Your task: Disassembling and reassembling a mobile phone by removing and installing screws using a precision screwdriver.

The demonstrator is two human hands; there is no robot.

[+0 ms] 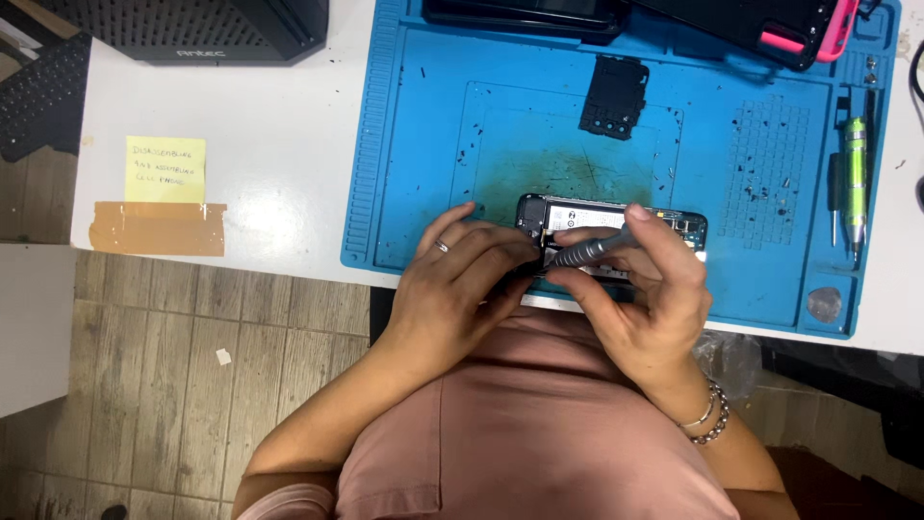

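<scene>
An opened black phone (606,217) with its back off lies on the blue work mat (414,144), near the mat's front edge. My left hand (462,289), with a ring on one finger, grips the phone's left end. My right hand (645,289) holds a grey screwdriver (587,252) tilted low, its tip pointing left into the phone's inside. My fingers hide the phone's lower half.
A black inner cover plate (614,96) lies on the mat behind the phone. At the mat's right edge rest a green-handled screwdriver (855,164) and a round metal disc (825,304). More phones (760,24) sit at the back, and a yellow note (166,169) with tape at the left.
</scene>
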